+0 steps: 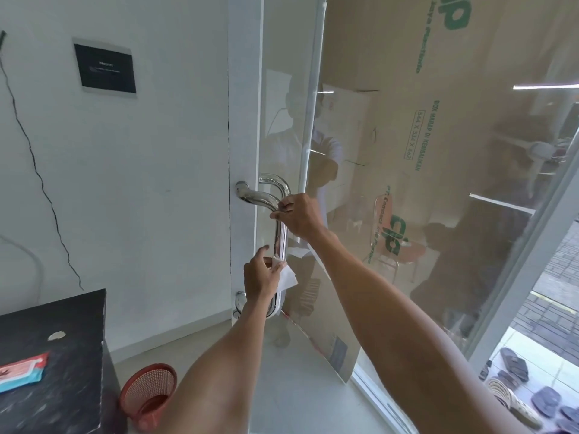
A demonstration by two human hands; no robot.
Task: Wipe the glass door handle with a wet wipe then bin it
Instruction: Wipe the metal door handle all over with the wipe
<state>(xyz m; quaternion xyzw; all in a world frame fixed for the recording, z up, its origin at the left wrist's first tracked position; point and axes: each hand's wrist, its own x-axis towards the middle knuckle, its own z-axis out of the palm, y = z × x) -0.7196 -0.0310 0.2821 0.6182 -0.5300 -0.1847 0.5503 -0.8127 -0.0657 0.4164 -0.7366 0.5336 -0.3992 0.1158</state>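
Observation:
A chrome pull handle (281, 242) runs vertically on the glass door (438, 151) at centre. My left hand (261, 278) holds a white wet wipe (285, 275) pressed against the lower part of the bar. My right hand (297, 216) grips the handle near its upper bend. A red mesh bin (147, 393) stands on the floor at the lower left, beside a black counter.
A black counter (62, 355) at lower left carries a red and blue wipe packet (22, 372). A white wall with a dark plaque (106, 68) is left of the door. Cardboard sheets (391, 73) cover the glass. Sandals (532, 396) lie outside, lower right.

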